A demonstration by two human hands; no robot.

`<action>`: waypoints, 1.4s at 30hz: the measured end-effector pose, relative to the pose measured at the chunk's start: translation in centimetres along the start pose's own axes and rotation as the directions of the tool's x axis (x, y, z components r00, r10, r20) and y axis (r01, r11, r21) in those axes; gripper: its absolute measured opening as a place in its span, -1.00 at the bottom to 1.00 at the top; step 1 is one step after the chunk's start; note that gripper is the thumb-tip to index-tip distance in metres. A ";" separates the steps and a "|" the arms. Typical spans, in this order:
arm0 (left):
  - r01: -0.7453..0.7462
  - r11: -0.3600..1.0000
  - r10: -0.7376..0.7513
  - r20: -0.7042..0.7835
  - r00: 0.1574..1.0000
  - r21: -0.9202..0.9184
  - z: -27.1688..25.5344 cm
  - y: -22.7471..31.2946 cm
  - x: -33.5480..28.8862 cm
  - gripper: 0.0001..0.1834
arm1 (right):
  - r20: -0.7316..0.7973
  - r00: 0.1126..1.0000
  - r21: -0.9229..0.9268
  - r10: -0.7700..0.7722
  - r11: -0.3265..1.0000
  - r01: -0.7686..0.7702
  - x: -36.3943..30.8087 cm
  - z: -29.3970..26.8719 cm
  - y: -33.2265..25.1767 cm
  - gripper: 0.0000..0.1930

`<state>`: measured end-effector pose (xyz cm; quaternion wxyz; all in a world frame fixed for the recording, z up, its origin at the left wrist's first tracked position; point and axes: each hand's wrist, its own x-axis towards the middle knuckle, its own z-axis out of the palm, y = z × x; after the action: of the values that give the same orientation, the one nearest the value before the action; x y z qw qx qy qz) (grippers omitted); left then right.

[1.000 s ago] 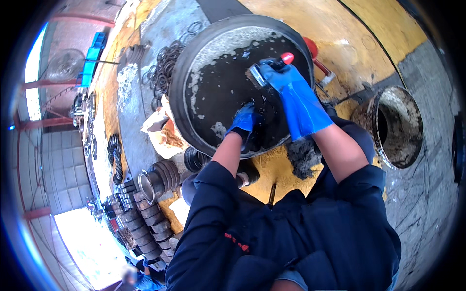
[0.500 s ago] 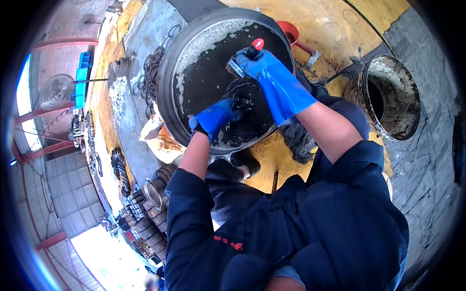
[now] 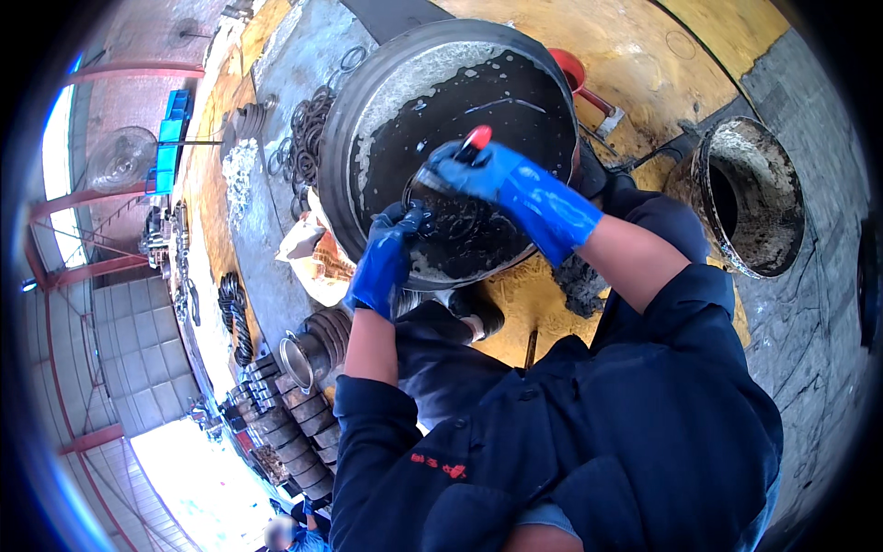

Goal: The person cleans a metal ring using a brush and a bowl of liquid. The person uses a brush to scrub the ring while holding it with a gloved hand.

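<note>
Red-tipped tool [image 3: 477, 138], clasped in right hand [image 3: 466, 174]

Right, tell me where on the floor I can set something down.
Yellow floor between the red scoop and the dark strip looks bare, as does the grey floor right of the crusted drum. It's crowded left and lower left of the tub: black rings, a crumpled bag, stacked metal parts.

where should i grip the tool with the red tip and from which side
Probably grip the tool just below its red tip, coming from the right: the tip juts up beyond the right hand, which wraps it there, and the mostly hidden working end seems to face left.
</note>
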<state>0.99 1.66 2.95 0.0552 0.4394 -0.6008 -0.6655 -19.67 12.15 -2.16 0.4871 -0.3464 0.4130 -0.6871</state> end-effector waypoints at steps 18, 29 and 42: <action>-0.186 0.981 0.169 -0.241 0.956 -0.049 2.8 -2.1 -2.0 -0.76 | -0.544 0.775 -0.394 0.321 0.718 -0.574 0.1 -1.9 4.9 -0.71; -0.211 0.976 0.202 -0.127 0.971 -0.061 3.7 -1.2 -3.1 -0.73 | 0.190 0.954 -0.511 -0.234 0.806 0.299 -1.1 3.6 0.6 -0.70; -0.183 0.978 0.205 -0.344 0.916 0.097 2.3 -3.8 -2.0 -0.68 | -0.383 0.861 -0.474 0.336 0.728 -0.495 -0.7 -1.2 4.4 -0.69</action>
<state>2.40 5.62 0.55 0.2138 0.4912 -0.6424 -0.5481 -18.83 12.26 -6.64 0.4457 -0.2733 0.7248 -0.4487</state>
